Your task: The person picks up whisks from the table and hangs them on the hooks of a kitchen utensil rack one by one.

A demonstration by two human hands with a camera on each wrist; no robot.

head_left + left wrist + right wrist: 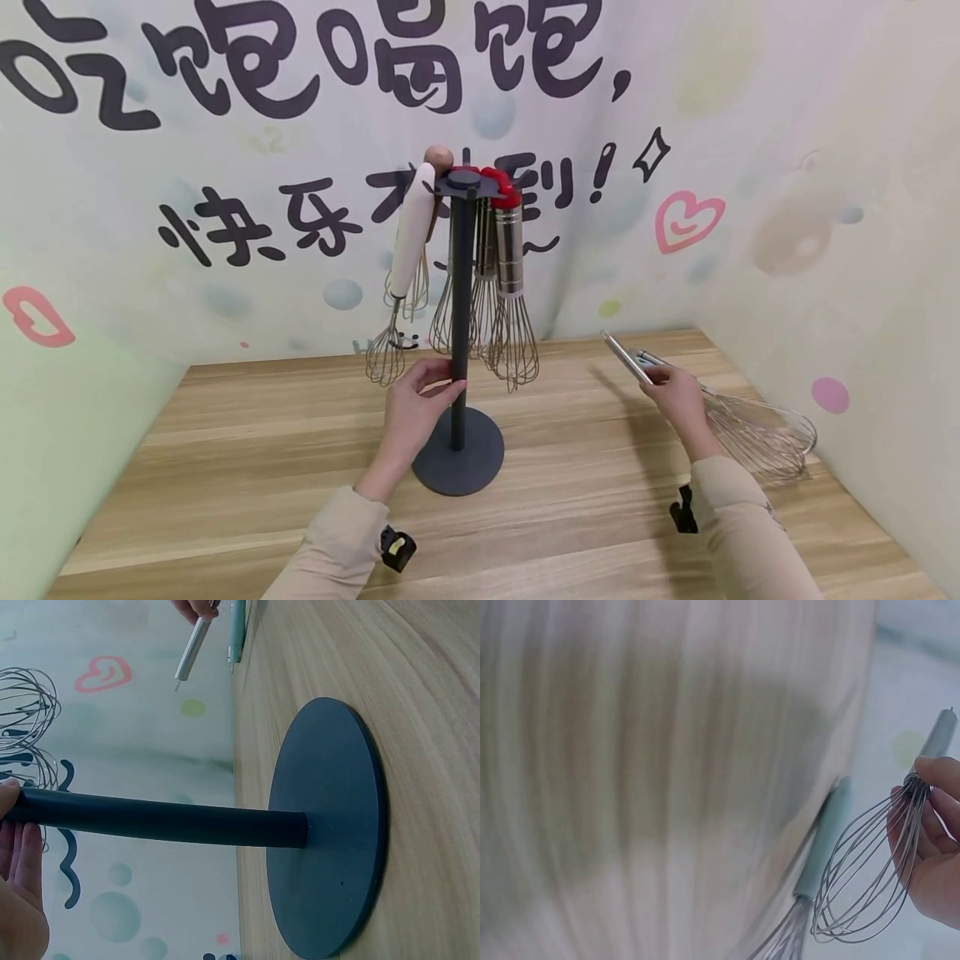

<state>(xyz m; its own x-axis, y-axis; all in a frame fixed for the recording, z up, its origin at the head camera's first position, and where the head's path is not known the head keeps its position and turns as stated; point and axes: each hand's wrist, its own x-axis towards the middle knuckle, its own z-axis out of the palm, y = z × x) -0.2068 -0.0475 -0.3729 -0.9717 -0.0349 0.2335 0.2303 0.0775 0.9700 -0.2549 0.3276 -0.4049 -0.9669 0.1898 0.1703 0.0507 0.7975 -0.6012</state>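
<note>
My left hand [415, 410] grips the black upright pole [460, 312] of a whisk stand, fingers and thumb around its lower half. In my right hand [678, 402], at the right of the table, is a whisk with a silver handle [624, 354]. Thumb and fingers pinch it where handle meets wires [866, 870] in the right wrist view. A second whisk with a pale teal handle [825, 840] lies on the table just beyond that hand. Several whisks hang from the stand's top, among them a white-handled whisk [411, 233] and a silver-handled whisk with a red end [510, 250].
The stand's round black base [480, 471] rests on the wooden table [225, 467]. A printed backdrop [300, 300] rises behind the table, and a pale wall [885, 250] borders its right side. Each wrist wears a black camera mount [397, 548].
</note>
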